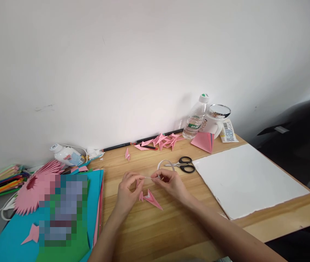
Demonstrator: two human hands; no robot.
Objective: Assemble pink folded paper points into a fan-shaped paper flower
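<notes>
Near the middle of the table, my left hand (129, 187) is closed, thumb and forefinger pinching one end of a thin pale strip of tape (148, 177). The strip spans the small gap to my right hand (171, 182), whose fingers are also pinched on it. Just behind my right hand shows a whitish ring like a tape roll (160, 164); whether the fingers touch it I cannot tell. Below the hands lies a folded pink paper piece (153, 199). Another folded pink piece (140, 195) is partly hidden by my left hand. Black-handled scissors (185, 165) lie beyond my right hand.
A white board (250, 182) covers the right side. Along the wall are pink folded pieces (164, 141), a water bottle (195, 118), a mug (212, 125) and a white bottle (67, 154). Coloured paper (10, 236) and a pleated pink ring (25, 198) lie left.
</notes>
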